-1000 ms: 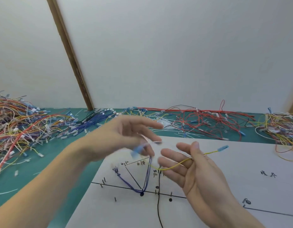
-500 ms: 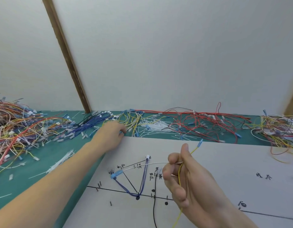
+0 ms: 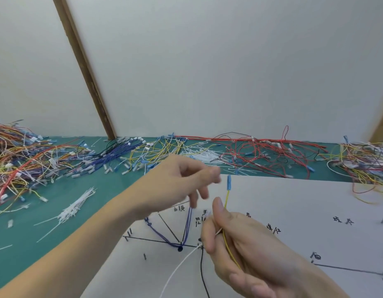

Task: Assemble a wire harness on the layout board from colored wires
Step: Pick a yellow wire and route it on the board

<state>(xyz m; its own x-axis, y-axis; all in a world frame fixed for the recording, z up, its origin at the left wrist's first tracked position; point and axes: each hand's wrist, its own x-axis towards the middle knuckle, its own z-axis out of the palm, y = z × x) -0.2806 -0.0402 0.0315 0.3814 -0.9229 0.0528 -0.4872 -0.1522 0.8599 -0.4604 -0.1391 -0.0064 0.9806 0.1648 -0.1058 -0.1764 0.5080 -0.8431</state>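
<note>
Your right hand [image 3: 240,246] pinches the yellow wire [image 3: 226,198] upright, its blue terminal [image 3: 229,180] just right of your blurred left hand [image 3: 182,181], whose grip cannot be told, over the layout board [image 3: 293,211].

The layout board [image 3: 293,203] carries handwritten black Chinese labels beside its drawn lines; "白" [image 3: 316,256] is legible, the others are too blurred.

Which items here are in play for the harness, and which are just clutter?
In play:
- right hand gripping yellow wire
- left hand, blurred
- blue wires routed on layout board
- white wire

Lying about:
- red wire pile
- mixed wire heap
- white cable ties on green mat
</note>
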